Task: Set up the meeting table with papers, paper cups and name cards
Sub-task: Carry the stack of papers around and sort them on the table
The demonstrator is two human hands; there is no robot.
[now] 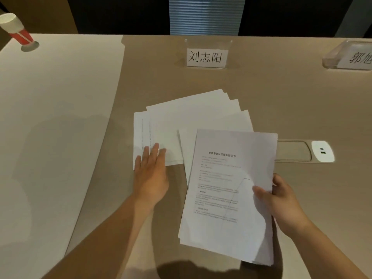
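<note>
A fanned spread of white papers point(197, 115) lies on the beige table point(281, 97) in front of a clear name card stand point(207, 57) with black characters. My left hand point(151, 172) rests flat, fingers apart, on the spread's near-left corner. My right hand point(279, 200) grips a stack of printed sheets point(225, 194) by its right edge, held just above the table. A second name card point(350, 57) stands at the far right. A red and white paper cup point(16, 29) stands at the far left.
A white table section point(50, 117) covers the left side. A recessed cable panel with a white socket plate point(322, 151) sits to the right of the papers. Dark chairs and a blind lie beyond the far edge.
</note>
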